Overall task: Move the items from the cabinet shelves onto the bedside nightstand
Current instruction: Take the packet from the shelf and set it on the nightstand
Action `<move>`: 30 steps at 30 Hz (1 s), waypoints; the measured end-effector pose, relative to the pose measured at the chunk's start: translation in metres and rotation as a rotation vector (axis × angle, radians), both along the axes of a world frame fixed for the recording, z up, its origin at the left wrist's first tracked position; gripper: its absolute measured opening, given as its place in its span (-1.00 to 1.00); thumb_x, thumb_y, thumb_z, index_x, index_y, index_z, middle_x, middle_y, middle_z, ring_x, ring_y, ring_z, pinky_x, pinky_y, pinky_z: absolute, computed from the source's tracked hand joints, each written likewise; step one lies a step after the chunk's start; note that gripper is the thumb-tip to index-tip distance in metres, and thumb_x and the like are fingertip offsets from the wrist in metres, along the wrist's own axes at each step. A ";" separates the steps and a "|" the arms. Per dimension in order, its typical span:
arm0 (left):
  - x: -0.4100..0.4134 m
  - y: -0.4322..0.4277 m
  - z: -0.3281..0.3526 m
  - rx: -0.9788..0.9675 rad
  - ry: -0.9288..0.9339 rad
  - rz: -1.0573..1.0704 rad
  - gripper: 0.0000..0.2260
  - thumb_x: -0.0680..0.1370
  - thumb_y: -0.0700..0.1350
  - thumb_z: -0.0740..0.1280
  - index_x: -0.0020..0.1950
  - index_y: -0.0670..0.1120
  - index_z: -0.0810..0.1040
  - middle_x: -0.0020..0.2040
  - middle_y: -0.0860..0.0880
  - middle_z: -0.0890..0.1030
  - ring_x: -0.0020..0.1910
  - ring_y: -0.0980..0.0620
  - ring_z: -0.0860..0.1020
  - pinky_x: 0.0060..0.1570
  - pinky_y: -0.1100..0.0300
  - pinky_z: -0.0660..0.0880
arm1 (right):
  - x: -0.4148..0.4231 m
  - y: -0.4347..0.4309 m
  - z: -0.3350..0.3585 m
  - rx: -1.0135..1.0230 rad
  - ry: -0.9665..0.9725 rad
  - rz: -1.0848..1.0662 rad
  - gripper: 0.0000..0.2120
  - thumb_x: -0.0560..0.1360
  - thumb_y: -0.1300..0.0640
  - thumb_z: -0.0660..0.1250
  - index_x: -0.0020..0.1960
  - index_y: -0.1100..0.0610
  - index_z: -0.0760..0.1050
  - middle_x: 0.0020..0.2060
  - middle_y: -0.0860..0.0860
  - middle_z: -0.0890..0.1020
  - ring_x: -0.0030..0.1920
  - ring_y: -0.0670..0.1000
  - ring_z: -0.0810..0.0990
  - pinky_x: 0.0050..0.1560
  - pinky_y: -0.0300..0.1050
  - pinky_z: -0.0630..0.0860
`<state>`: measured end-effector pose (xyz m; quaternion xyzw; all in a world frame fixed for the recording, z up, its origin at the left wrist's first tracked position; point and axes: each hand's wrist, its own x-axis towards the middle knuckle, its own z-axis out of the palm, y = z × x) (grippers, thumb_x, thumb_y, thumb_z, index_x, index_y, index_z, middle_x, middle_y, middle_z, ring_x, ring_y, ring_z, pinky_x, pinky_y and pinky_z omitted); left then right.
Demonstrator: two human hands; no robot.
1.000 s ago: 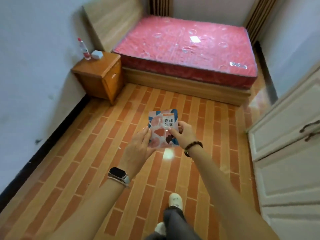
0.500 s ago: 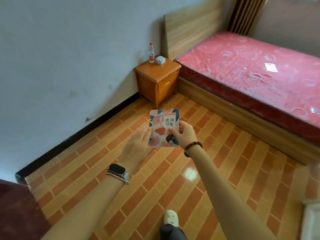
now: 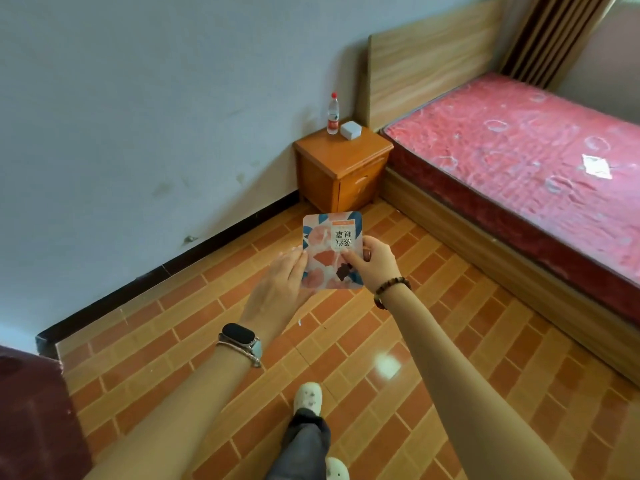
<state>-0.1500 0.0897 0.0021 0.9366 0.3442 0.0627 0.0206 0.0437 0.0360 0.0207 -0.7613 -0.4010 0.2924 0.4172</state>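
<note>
Nearest the camera, a foot in a pale slipper (image 3: 309, 399) stands on the orange brick-patterned floor (image 3: 398, 341). Above it both hands are raised in front of the body and share one flat square packet (image 3: 330, 249) printed with pink and blue shapes: the left hand (image 3: 277, 292), with a smartwatch (image 3: 240, 336) on its wrist, grips the packet's left edge, and the right hand (image 3: 375, 263), with a bead bracelet (image 3: 391, 287) on its wrist, pinches the right edge. The packet is held in the air over the floor, well short of the nightstand (image 3: 341, 171). Farther off, that wooden nightstand sits in the corner between the wall and the bed (image 3: 519, 157). On its surface, at the back edge, a water bottle (image 3: 333, 114) stands upright just beside a small white box (image 3: 350, 129).
</note>
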 end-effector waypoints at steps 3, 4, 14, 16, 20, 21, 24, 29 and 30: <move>0.023 0.034 -0.005 0.013 -0.017 -0.037 -0.32 0.44 -0.07 0.47 0.46 -0.22 0.25 0.42 -0.17 0.36 0.42 -0.08 0.31 0.38 0.10 0.15 | 0.021 0.030 -0.002 -0.006 0.001 -0.018 -0.73 0.57 0.07 0.30 0.23 0.16 0.49 0.10 0.04 0.64 -0.02 -0.06 0.63 -0.19 -0.30 0.57; 0.031 0.047 -0.008 0.021 -0.028 -0.044 -0.31 0.43 -0.07 0.49 0.45 -0.23 0.26 0.41 -0.18 0.37 0.41 -0.08 0.33 0.38 0.09 0.16 | 0.029 0.041 -0.001 -0.009 0.000 -0.029 -0.74 0.57 0.07 0.31 0.22 0.15 0.49 0.09 0.04 0.65 -0.01 -0.04 0.63 -0.15 -0.24 0.59; 0.110 0.185 -0.005 0.119 0.093 -0.170 -0.48 0.57 -0.07 0.23 0.49 -0.15 0.19 0.51 -0.19 0.15 0.52 -0.10 0.02 0.49 0.03 0.05 | 0.100 0.160 0.019 0.004 -0.056 -0.090 -0.77 0.57 0.06 0.31 0.17 0.15 0.51 0.04 -0.02 0.64 -0.07 -0.11 0.61 -0.27 -0.36 0.55; 0.121 0.204 -0.004 0.141 0.127 -0.199 -0.51 0.59 -0.04 0.11 0.50 -0.14 0.17 0.52 -0.20 0.11 0.52 -0.11 -0.02 0.49 0.00 0.02 | 0.109 0.177 0.020 0.010 -0.063 -0.095 -0.75 0.57 0.06 0.30 0.19 0.16 0.51 0.06 -0.02 0.63 -0.07 -0.11 0.60 -0.36 -0.42 0.48; 0.142 0.233 -0.006 0.096 0.125 -0.199 -0.50 0.57 -0.07 -0.05 0.51 -0.17 0.14 0.53 -0.20 0.08 0.52 -0.10 -0.04 0.50 0.01 -0.02 | 0.131 0.206 0.012 0.004 -0.033 -0.118 -0.76 0.57 0.07 0.31 0.18 0.16 0.52 0.09 0.03 0.65 -0.06 -0.11 0.61 -0.32 -0.39 0.50; 0.147 0.240 -0.006 0.070 0.117 -0.196 -0.46 0.54 -0.05 -0.14 0.51 -0.17 0.14 0.53 -0.19 0.07 0.52 -0.09 -0.05 0.50 0.02 -0.02 | 0.138 0.213 0.010 0.003 -0.023 -0.121 -0.76 0.57 0.07 0.31 0.18 0.16 0.52 0.09 0.03 0.65 -0.07 -0.12 0.60 -0.34 -0.41 0.49; 0.165 0.263 -0.008 0.024 0.070 -0.218 -0.25 0.43 0.04 -0.45 0.52 -0.19 0.07 0.53 -0.20 0.03 0.53 -0.09 -0.06 0.51 0.01 -0.05 | 0.157 0.237 0.002 0.001 -0.006 -0.114 -0.77 0.57 0.07 0.31 0.18 0.15 0.51 0.09 0.02 0.65 -0.06 -0.11 0.61 -0.31 -0.38 0.51; 0.202 0.301 -0.009 -0.072 -0.029 -0.122 -0.25 0.48 0.15 -0.38 0.52 -0.23 0.08 0.51 -0.19 0.13 0.51 -0.07 0.08 0.49 0.03 0.08 | 0.198 0.288 -0.009 0.005 0.012 -0.090 -0.76 0.56 0.06 0.33 0.17 0.14 0.53 0.07 0.02 0.66 -0.01 -0.05 0.64 -0.13 -0.20 0.60; 0.210 0.309 -0.009 -0.103 -0.074 -0.074 -0.37 0.57 0.14 -0.18 0.50 -0.24 0.13 0.49 -0.18 0.19 0.49 -0.07 0.15 0.47 0.03 0.13 | 0.207 0.299 -0.011 0.006 0.024 -0.088 -0.75 0.56 0.05 0.33 0.19 0.14 0.53 0.08 0.01 0.66 0.01 -0.03 0.65 -0.10 -0.17 0.61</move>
